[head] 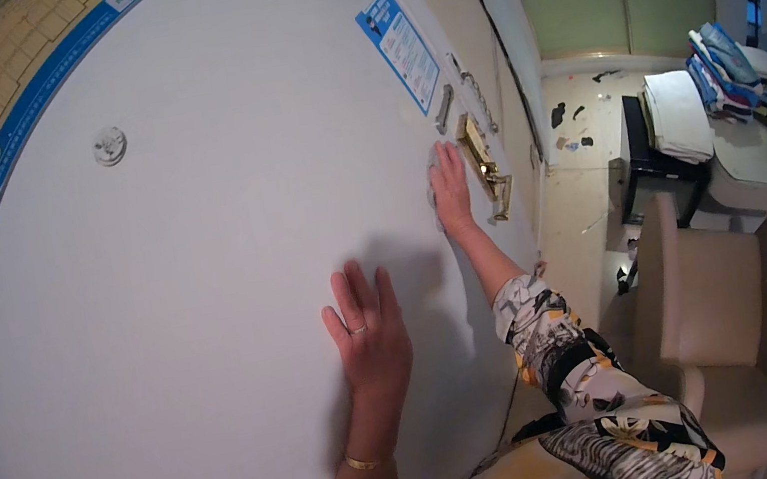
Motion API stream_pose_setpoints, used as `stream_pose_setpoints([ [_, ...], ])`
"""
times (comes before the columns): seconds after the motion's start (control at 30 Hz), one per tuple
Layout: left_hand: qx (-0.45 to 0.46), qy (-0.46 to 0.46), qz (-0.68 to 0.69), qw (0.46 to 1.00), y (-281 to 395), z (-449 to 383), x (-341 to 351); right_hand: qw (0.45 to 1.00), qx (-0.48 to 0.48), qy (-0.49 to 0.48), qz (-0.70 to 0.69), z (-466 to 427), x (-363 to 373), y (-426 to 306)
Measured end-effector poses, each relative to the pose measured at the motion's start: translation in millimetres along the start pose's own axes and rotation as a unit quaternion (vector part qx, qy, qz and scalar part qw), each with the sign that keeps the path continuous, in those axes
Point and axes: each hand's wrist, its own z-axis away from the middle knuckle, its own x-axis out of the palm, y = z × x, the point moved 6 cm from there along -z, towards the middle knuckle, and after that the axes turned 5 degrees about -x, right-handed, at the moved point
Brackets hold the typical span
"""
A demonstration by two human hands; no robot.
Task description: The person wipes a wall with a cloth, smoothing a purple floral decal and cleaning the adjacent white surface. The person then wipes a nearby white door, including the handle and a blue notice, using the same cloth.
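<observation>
Before me stands a broad white door (pixel 208 284). My right hand (pixel 449 186) presses a grey cloth (pixel 434 185) flat against it, near the edge with the hardware. Just right of those fingers are a brass lock plate (pixel 473 148) and a brass lever handle (pixel 502 198). My left hand (pixel 371 325) is lower and further left, fingers spread, holding nothing. It wears a ring, with a gold-coloured bracelet on the wrist. A shadow falls beside it on the door; whether the palm touches the surface I cannot tell.
Above the lock are a door chain (pixel 475 91), a small metal fitting (pixel 444 109) and a blue-bordered notice (pixel 401 50). A round white disc (pixel 109 146) and a blue printed strip (pixel 32 138) lie left. Rightward stand a beige armchair (pixel 717 298), folded white cloth (pixel 679 118) and stacked clothes (pixel 728 71).
</observation>
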Motion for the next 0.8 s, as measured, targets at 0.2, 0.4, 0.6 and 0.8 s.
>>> stream_pose_setpoints([
  [0.2, 0.033, 0.064, -0.094, 0.993, 8.0, 0.4, 1.1, 0.99, 0.137, 0.012, -0.019, 36.6, -4.2, 91.4],
  [0.4, 0.027, 0.074, -0.074, 0.994, 13.3, -5.6, 9.7, 0.975, 0.22, 0.004, 0.015, 147.2, -3.1, 124.0],
  [0.6, 0.002, 0.022, -0.042, 0.999, 18.6, -25.4, 5.8, 0.979, 0.189, 0.035, 0.063, 229.0, 3.0, 87.1],
  [0.8, 0.011, 0.052, -0.007, 0.999, 13.0, -19.0, 21.8, 0.999, 0.017, 0.04, 0.014, 196.3, 10.1, -55.5],
])
